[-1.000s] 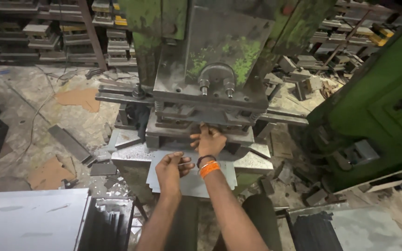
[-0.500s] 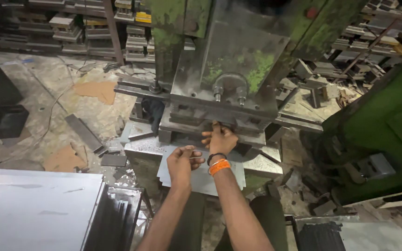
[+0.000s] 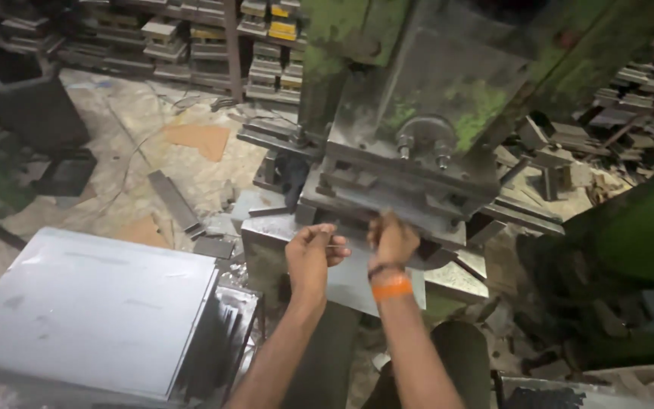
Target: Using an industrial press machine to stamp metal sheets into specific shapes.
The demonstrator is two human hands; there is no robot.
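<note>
Nearest, at seven o'clock, a stack of grey metal sheets (image 3: 88, 310) fills far more of the view than a second ago, when only its corner showed (the head has swung left and down toward it). Just past it, near the centre, the left hand (image 3: 310, 257) is curled, thumb and forefinger pinched on the near edge of a thin steel sheet (image 3: 361, 284) that lies on the press bed (image 3: 266, 231) and hangs over its front edge. At one o'clock from that hand, close beside it, the right hand (image 3: 391, 241), with an orange wristband (image 3: 391, 288) on its wrist, has its fingers bent and pressed together on the same sheet, right under the die block (image 3: 387, 193). A second ago the right hand reached deeper under the die and the left lay further back; now they sit almost level. Beyond, at twelve o'clock, stands the green press body (image 3: 433, 83). Farthest, at ten o'clock, racks of stacked metal parts (image 3: 213, 38) line the wall beyond the littered floor (image 3: 145, 136).
</note>
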